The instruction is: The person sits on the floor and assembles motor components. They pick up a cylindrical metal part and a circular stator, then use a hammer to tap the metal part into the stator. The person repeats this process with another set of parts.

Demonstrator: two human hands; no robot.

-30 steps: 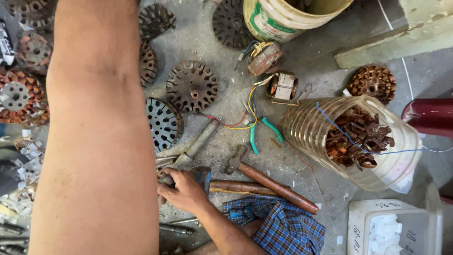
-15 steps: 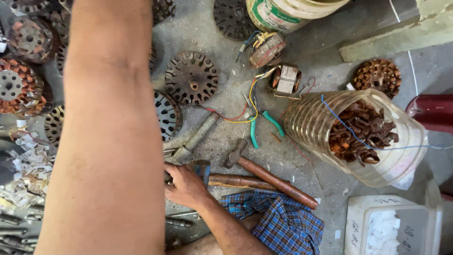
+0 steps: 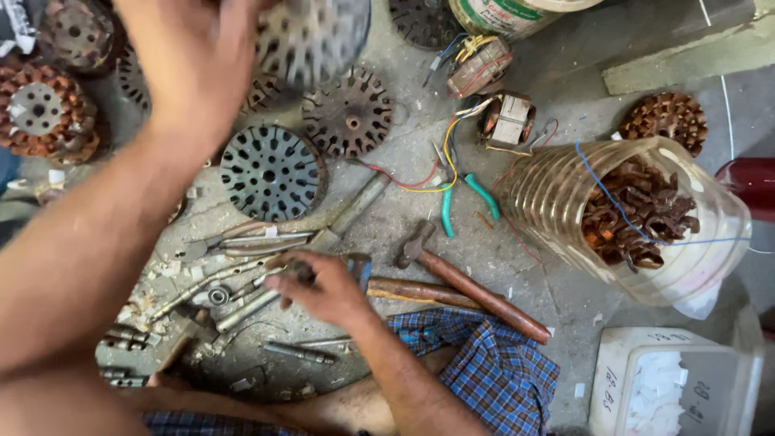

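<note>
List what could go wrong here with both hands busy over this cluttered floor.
1. The left hand lifts a slotted metal disc over other discs; if it slips, it could drop on them or on the right hand.
2. The right hand picks among loose metal tools and may get nicked.
3. The hammer lies close by its wrist and could be knocked.

Clear plastic jar (image 3: 565,202) on side, right, holding rusty copper coil scraps (image 3: 638,214). Green-handled pliers (image 3: 464,202) just left of jar, among coloured wires (image 3: 420,182). Blue checked cloth (image 3: 492,367) bottom centre. White plastic tub (image 3: 678,387) bottom right. Paint bucket (image 3: 508,12) top edge. Rusty wound stator (image 3: 36,109) far left, concrete floor (image 3: 533,278) beneath.
</note>
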